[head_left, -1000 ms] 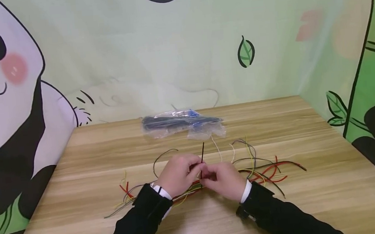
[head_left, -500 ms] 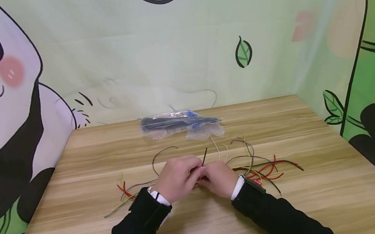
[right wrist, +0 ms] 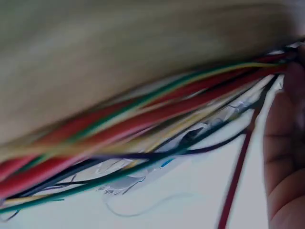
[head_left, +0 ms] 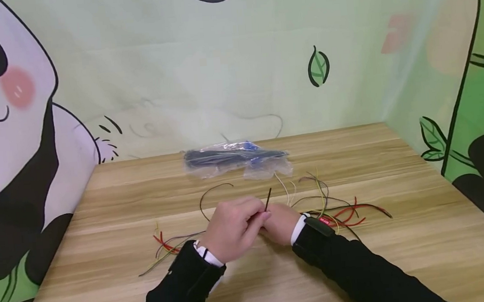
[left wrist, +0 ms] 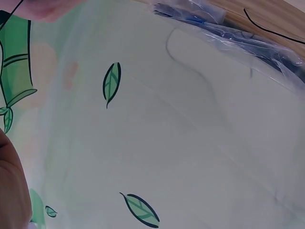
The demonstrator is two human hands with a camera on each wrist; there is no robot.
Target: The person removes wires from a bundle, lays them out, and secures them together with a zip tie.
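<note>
In the head view my left hand pinches a thin black cable tie between thumb and forefinger, its free end sticking up. My right hand is right against it, back upward, fingers curled down at the bundle of wires and mostly hidden. In the right wrist view the wire bundle of red, green, yellow and black strands runs to the fingers at the right edge. A thin dark reddish strip leaves the bundle there. The left wrist view shows only parts of hands at its edges.
Loose wire ends fan out on both sides, with red wires at the right and a grey-yellow wire at the left. Behind the hands lies a clear plastic bag of dark strips on the wooden table. A printed backdrop stands behind.
My right hand has rolled over, back upward, and moved left against the left hand, hiding the middle of the bundle. The tie's visible end is shorter and leans further right.
</note>
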